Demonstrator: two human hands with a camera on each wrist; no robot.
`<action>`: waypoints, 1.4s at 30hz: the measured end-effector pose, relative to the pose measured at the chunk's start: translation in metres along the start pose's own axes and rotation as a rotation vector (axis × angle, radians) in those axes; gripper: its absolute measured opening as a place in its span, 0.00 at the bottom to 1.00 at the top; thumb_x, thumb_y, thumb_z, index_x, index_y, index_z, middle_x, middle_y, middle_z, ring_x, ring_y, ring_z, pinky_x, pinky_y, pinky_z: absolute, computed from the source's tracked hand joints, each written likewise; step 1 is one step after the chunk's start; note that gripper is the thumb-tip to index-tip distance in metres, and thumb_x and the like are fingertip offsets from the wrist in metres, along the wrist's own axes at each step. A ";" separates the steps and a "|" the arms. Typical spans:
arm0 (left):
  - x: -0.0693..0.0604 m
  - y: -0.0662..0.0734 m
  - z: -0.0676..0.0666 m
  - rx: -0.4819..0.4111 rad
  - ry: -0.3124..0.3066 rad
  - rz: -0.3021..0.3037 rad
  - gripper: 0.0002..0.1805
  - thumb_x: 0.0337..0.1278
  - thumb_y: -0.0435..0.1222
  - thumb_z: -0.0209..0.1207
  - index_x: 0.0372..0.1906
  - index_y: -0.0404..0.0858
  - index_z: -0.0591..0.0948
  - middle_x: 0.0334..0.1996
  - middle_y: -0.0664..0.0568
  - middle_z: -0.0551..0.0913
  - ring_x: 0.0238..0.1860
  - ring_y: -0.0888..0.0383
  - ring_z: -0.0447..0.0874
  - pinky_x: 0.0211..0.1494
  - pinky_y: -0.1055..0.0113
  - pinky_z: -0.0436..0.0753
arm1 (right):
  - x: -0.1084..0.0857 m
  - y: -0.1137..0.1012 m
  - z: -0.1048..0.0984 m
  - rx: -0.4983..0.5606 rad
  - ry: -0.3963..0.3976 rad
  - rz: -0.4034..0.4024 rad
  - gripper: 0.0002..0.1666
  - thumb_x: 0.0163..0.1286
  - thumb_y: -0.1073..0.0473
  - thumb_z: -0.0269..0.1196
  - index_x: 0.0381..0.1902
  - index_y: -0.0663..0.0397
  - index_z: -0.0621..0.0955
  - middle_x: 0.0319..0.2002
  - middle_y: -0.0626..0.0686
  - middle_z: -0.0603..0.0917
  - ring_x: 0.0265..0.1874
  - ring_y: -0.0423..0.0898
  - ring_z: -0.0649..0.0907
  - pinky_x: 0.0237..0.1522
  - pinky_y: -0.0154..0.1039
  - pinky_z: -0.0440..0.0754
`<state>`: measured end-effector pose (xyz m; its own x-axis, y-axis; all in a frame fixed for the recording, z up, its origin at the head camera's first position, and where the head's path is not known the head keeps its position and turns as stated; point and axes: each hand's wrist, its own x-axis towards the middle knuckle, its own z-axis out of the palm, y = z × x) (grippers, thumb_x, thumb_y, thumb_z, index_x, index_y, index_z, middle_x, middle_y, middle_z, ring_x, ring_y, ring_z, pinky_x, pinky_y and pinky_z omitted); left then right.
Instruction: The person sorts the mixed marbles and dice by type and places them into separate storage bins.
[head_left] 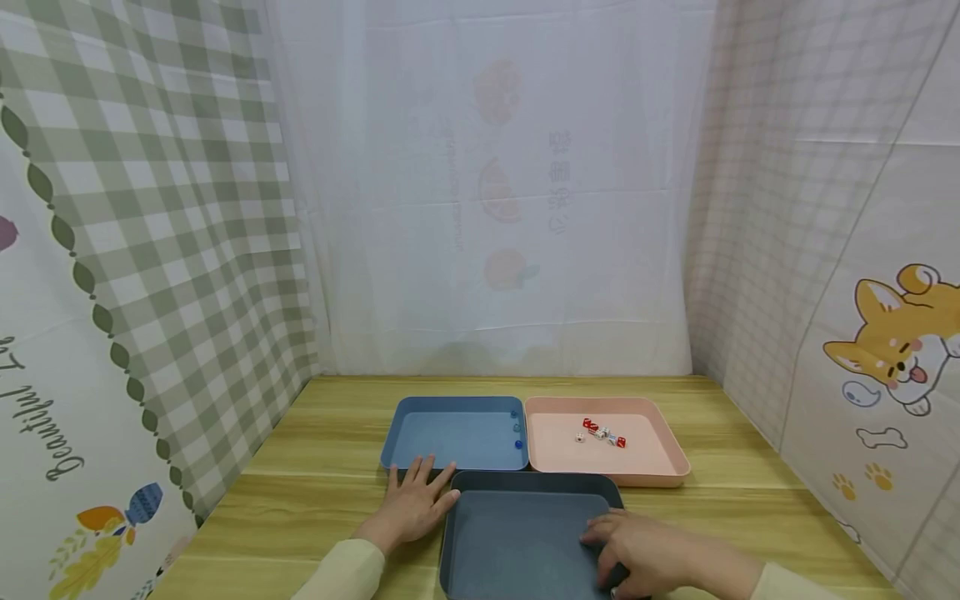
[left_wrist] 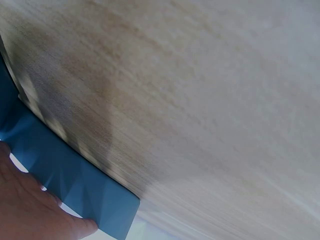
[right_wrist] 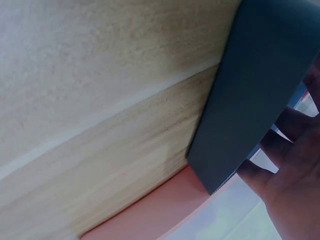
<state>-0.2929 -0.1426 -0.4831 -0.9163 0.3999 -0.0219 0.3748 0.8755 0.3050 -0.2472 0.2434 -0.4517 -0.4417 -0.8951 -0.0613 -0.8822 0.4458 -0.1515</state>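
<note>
My left hand lies with fingers spread at the front rim of the blue tray, its thumb beside the left corner of the dark grey tray. In the left wrist view, the left fingertips meet the top edge of the blue wall. Over the dark tray's right rim reaches my right hand, loosely bent fingers inside. The right wrist view shows those fingers behind the dark wall. By the right thumb is a tiny pale spot, too small to identify.
Several red and white dice lie in the pink tray at the back right. Small blue beads or marbles sit along the blue tray's right side. Cloth curtains enclose the wood-grain table on three sides.
</note>
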 end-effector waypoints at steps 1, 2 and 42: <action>0.000 0.000 0.000 -0.001 -0.003 -0.001 0.36 0.74 0.62 0.36 0.77 0.48 0.63 0.76 0.37 0.53 0.76 0.35 0.49 0.67 0.26 0.41 | 0.000 0.000 0.000 -0.006 0.008 -0.006 0.09 0.59 0.50 0.74 0.38 0.30 0.90 0.55 0.46 0.82 0.58 0.53 0.78 0.55 0.53 0.77; 0.000 0.000 0.000 -0.002 -0.006 -0.001 0.36 0.74 0.62 0.36 0.77 0.48 0.63 0.76 0.37 0.53 0.76 0.35 0.49 0.67 0.26 0.41 | 0.000 0.000 0.000 -0.012 0.015 -0.009 0.08 0.59 0.49 0.74 0.37 0.30 0.89 0.55 0.46 0.82 0.58 0.53 0.78 0.55 0.53 0.77; 0.000 0.000 0.000 -0.003 -0.009 -0.010 0.36 0.75 0.62 0.36 0.77 0.49 0.62 0.76 0.37 0.53 0.76 0.36 0.48 0.67 0.27 0.40 | 0.011 -0.001 -0.002 -0.015 0.043 0.086 0.03 0.62 0.49 0.72 0.34 0.29 0.89 0.59 0.50 0.80 0.63 0.58 0.74 0.57 0.70 0.69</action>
<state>-0.2932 -0.1422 -0.4833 -0.9188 0.3934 -0.0336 0.3650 0.8787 0.3077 -0.2519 0.2334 -0.4500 -0.5221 -0.8523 -0.0306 -0.8431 0.5212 -0.1323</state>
